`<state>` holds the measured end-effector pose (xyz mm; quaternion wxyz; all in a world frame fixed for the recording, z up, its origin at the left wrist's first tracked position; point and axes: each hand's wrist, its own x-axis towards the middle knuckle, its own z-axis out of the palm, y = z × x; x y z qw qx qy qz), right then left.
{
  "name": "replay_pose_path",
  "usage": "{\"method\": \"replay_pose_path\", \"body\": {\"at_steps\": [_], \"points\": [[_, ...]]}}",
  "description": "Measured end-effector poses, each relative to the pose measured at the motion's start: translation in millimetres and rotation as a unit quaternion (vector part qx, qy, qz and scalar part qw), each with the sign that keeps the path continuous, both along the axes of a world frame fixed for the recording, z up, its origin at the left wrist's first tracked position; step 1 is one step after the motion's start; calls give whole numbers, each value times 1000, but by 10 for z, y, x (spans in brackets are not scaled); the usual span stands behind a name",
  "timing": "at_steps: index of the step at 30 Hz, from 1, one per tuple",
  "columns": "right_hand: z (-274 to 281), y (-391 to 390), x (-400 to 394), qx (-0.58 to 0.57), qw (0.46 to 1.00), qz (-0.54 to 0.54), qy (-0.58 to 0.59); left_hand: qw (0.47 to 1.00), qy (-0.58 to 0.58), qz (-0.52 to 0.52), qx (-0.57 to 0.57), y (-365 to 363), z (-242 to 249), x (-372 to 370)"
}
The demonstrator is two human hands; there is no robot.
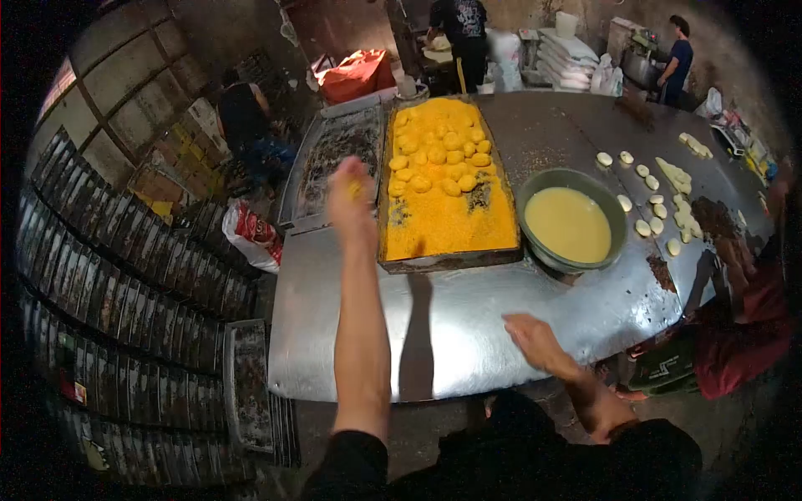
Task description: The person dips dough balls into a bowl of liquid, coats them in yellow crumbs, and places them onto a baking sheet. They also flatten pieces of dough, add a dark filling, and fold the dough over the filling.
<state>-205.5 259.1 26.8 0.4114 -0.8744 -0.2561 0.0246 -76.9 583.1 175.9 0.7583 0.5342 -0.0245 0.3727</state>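
My left hand is raised over the dark baking tray, near the left rim of the crumb tray. It is blurred; its fingers are curled around what looks like a yellow crumb-coated dough ball. My right hand hangs low over the bare metal near the table's front edge, fingers stretched and nothing in them. Orange-yellow crumbs cover the tray between the hands, with several coated dough balls heaped toward its back. A bowl of pale yellow liquid stands right of that tray.
Several plain dough pieces lie on the metal table at right, by another person's arm. Stacked trays fill the left side. A white-and-red sack stands by the table. Other people are further back.
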Motion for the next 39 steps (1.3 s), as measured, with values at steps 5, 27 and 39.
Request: {"method": "replay_pose_path", "body": {"at_steps": [5, 27, 39], "points": [[410, 431, 1248, 77, 990, -77, -94, 808, 345, 80, 470, 27, -993, 578], [-467, 1566, 1423, -158, 948, -119, -251, 648, 396, 62, 648, 1979, -1723, 1469], [-297, 1690, 1806, -214, 947, -135, -197, 656, 243, 41, 713, 2109, -1847, 713]]}}
